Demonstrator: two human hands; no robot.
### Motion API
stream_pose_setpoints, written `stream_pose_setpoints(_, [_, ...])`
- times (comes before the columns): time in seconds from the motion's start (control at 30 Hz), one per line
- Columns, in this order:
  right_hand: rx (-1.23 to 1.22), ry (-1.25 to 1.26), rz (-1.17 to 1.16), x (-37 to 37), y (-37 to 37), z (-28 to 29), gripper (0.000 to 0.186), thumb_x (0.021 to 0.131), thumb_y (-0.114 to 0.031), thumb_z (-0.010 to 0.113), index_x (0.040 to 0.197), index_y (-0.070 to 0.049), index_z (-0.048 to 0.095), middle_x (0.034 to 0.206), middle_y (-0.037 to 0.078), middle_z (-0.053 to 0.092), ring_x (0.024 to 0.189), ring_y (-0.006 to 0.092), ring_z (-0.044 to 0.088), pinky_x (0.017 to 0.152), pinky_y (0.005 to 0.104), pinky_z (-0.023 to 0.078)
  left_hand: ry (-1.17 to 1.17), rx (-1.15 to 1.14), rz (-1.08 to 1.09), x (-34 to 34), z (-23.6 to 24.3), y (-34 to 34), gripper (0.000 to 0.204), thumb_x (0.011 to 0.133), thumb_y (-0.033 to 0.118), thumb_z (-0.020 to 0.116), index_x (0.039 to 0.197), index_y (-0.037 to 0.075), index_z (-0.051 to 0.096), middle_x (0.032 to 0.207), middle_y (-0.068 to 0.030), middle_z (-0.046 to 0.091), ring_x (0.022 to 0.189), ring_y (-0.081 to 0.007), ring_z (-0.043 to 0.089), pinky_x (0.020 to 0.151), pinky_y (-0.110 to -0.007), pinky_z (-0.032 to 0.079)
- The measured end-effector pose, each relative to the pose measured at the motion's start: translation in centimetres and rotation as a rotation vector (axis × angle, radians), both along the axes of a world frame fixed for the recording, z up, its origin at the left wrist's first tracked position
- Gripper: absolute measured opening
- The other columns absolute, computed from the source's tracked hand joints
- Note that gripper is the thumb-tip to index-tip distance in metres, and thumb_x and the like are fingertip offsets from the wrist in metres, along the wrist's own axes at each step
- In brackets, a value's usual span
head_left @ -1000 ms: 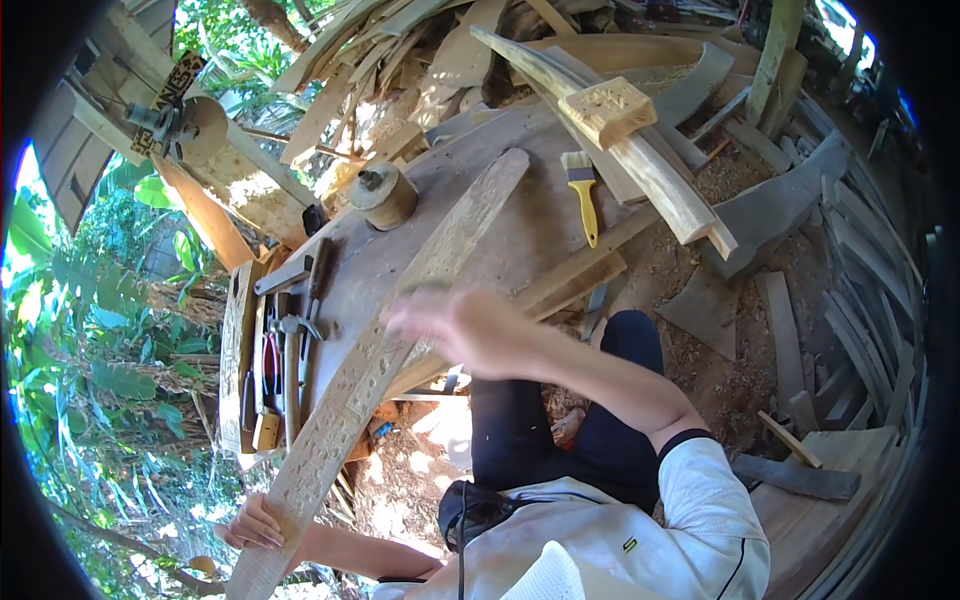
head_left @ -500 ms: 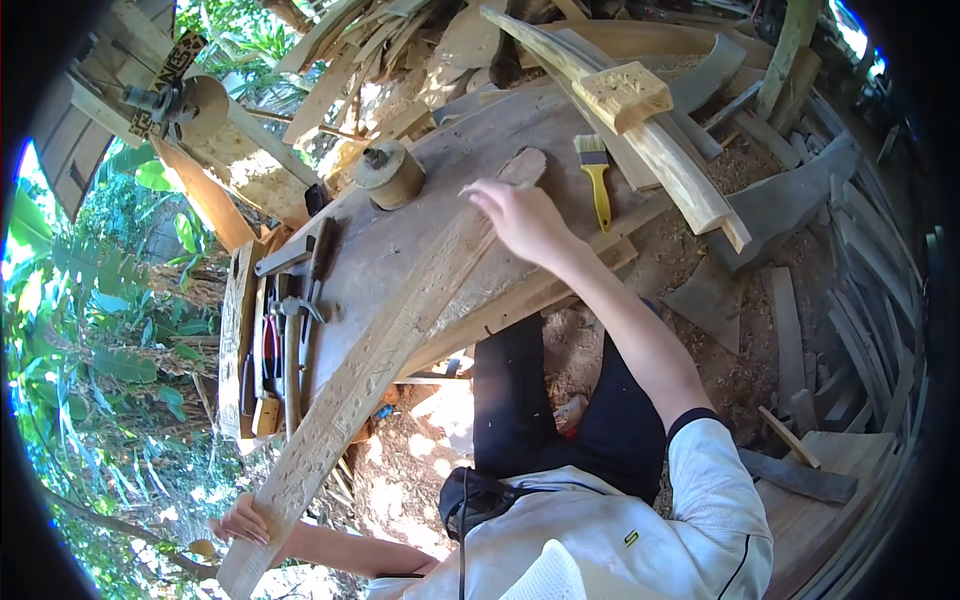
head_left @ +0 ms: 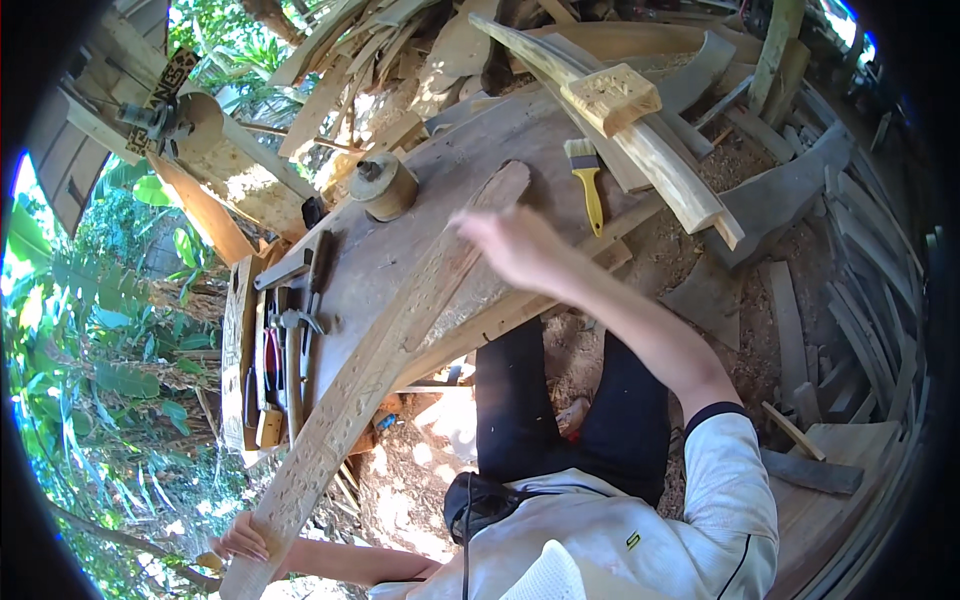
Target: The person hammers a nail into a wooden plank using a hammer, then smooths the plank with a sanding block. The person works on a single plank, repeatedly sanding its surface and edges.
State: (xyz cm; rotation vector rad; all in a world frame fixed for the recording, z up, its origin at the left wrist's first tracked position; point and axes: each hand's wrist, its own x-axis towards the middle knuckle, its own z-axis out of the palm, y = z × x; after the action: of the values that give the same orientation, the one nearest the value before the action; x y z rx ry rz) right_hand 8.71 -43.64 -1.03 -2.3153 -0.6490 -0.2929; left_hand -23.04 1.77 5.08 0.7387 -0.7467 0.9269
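Note:
A long, pale, curved wooden plank (head_left: 370,370) with carved marks lies slantwise across the worn workbench (head_left: 380,255), its near end sticking out past the bench edge. My left hand (head_left: 243,540) grips that near end at the bottom left. My right hand (head_left: 510,245) is motion-blurred, flat and holding nothing, over the plank's upper part near its far end. My dark-trousered legs and white shirt fill the lower middle.
A yellow-handled brush (head_left: 587,182) lies just beyond my right hand. A round wooden mallet head (head_left: 384,186) stands on the bench. A hammer and hand tools (head_left: 290,335) lie at the bench's left edge. A carved block (head_left: 610,97) rests on curved timbers (head_left: 660,170). Offcuts cover the ground at the right.
My right hand swept up along the plank from its middle toward the far end, then drew slightly back. My left hand kept hold of the near end.

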Motion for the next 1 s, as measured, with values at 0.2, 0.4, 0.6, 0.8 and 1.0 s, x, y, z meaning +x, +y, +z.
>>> stream_pose_setpoints(0.2, [-0.067, -0.187, -0.056, 2.9, 0.1, -2.6, 0.020, 0.099, 0.001, 0.053, 0.109, 0.003, 0.070, 0.116, 0.020, 0.072, 0.098, 0.0286, 0.075, 0.068, 0.0407, 0.064, 0.002, -0.105, 0.081, 0.9, 0.3, -2.1, 0.042, 0.089, 0.042, 0.073, 0.095, 0.010, 0.047, 0.050, 0.0049, 0.046, 0.040, -0.0082, 0.050, 0.042, -0.020, 0.039])
stream_pose_setpoints(0.4, [0.005, -0.129, -0.222, 5.4, -3.7, -1.0, 0.029, 0.097, -0.001, 0.057, 0.120, -0.004, 0.073, 0.110, 0.018, 0.077, 0.080, 0.0299, 0.077, 0.076, 0.0435, 0.063, 0.002, -0.138, 0.014, 1.5, -1.0, -1.5, 0.042, 0.089, 0.043, 0.073, 0.095, 0.008, 0.050, 0.050, 0.0055, 0.045, 0.041, -0.0069, 0.048, 0.043, -0.021, 0.037])
stream_pose_setpoints(0.6, [0.254, -0.345, 0.418, -12.4, 9.2, 2.4, 0.031, 0.091, -0.001, 0.062, 0.120, -0.005, 0.072, 0.114, 0.019, 0.074, 0.109, 0.0277, 0.072, 0.092, 0.0436, 0.058, 0.035, -0.079, 0.049, 1.9, -1.7, -3.4, 0.045, 0.089, 0.045, 0.077, 0.096, 0.010, 0.051, 0.050, 0.0043, 0.047, 0.041, -0.0080, 0.048, 0.046, -0.020, 0.039])
stream_pose_setpoints(0.8, [0.174, 0.130, 0.233, -5.4, 4.6, 4.2, 0.032, 0.093, 0.004, 0.057, 0.122, -0.001, 0.070, 0.113, 0.019, 0.074, 0.107, 0.0303, 0.072, 0.094, 0.0413, 0.059, -0.016, 0.063, 0.138, 3.3, -2.7, -3.5, 0.046, 0.090, 0.044, 0.077, 0.103, 0.005, 0.055, 0.054, 0.0039, 0.050, 0.044, -0.0082, 0.050, 0.047, -0.022, 0.041])
stream_pose_setpoints(1.0, [0.383, -0.389, 0.408, -12.9, 9.8, 4.2, 0.019, 0.085, 0.000, 0.062, 0.101, -0.004, 0.069, 0.101, 0.013, 0.071, 0.099, 0.0294, 0.070, 0.091, 0.0419, 0.057, -0.006, 0.172, 0.133, 7.1, -3.7, -10.2, 0.049, 0.093, 0.047, 0.076, 0.106, 0.004, 0.055, 0.061, 0.0028, 0.052, 0.051, -0.0096, 0.053, 0.053, -0.024, 0.044])
